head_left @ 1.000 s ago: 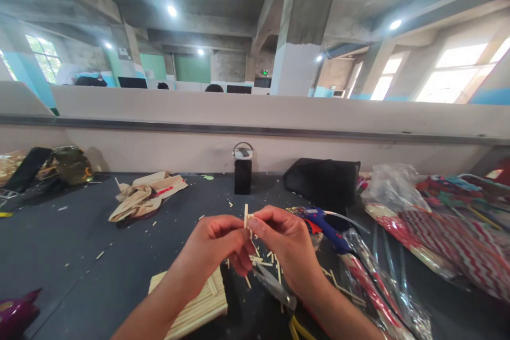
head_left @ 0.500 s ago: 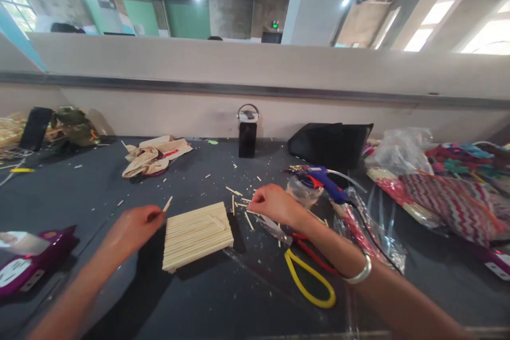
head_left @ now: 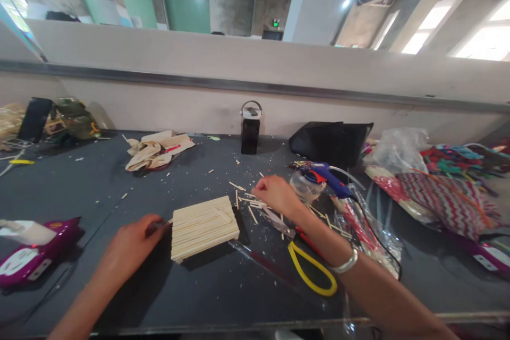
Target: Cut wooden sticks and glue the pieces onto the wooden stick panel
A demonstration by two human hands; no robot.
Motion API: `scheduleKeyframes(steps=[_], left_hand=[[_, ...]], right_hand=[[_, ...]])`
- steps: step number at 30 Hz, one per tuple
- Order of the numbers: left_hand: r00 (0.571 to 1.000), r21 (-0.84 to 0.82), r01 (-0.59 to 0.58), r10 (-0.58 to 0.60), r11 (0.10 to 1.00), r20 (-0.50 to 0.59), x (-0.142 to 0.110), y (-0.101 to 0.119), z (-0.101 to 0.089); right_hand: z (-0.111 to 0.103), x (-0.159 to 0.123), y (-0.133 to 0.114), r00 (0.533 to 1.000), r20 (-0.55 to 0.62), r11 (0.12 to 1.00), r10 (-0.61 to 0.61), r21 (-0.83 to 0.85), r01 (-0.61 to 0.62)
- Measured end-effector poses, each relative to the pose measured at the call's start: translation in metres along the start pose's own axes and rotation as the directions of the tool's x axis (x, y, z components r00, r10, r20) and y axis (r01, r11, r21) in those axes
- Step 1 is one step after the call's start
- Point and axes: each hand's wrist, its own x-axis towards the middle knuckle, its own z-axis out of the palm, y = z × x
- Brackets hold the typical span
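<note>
A rectangular slab of pale wooden sticks (head_left: pixel 203 227) laid side by side sits on the dark table, with two short pieces loose on top. At its left edge, my left hand (head_left: pixel 129 247) pinches a short wooden stick (head_left: pixel 170 221), partly hidden by the fingers. My right hand (head_left: pixel 279 195) is closed at the fingertips over scattered cut sticks (head_left: pixel 253 214); whether one is between the fingers is hidden. Below that wrist lie pliers with yellow and red handles (head_left: pixel 313 276), their jaws among the cut pieces.
A blue glue gun (head_left: pixel 330 179) rests on a clear round container (head_left: pixel 305 189). Farther back are a phone (head_left: pixel 250 137), a black pouch (head_left: pixel 330 141) and crumpled tan cloth (head_left: pixel 157 151). Purple power strips (head_left: pixel 59 247) and plastic-wrapped bundles (head_left: pixel 364 228) flank the work area.
My left hand has brought its stick down and right, to the slab's left edge. My right hand stays over the cut pieces. The whole view has shifted slightly.
</note>
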Motion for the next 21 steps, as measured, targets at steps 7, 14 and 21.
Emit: scheduleKeyframes(steps=[7,14,21], left_hand=[[0.811,-0.408,-0.038,-0.21,0.912,-0.546,-0.036,0.009,-0.046],[0.802,-0.477,-0.037,-0.258,0.878,-0.538,-0.053,0.062,-0.052],[0.833,-0.213,-0.367,0.218,0.906,-0.509,-0.049,0.113,-0.017]], right_hand=[[-0.035,-0.034,0.019,0.986,-0.148,0.976,-0.076,0.193,0.105],[-0.05,-0.072,0.048,0.971,-0.241,0.945,0.015,0.322,0.065],[-0.023,-0.06,0.062,0.981,-0.135,0.988,0.137,0.091,-0.125]])
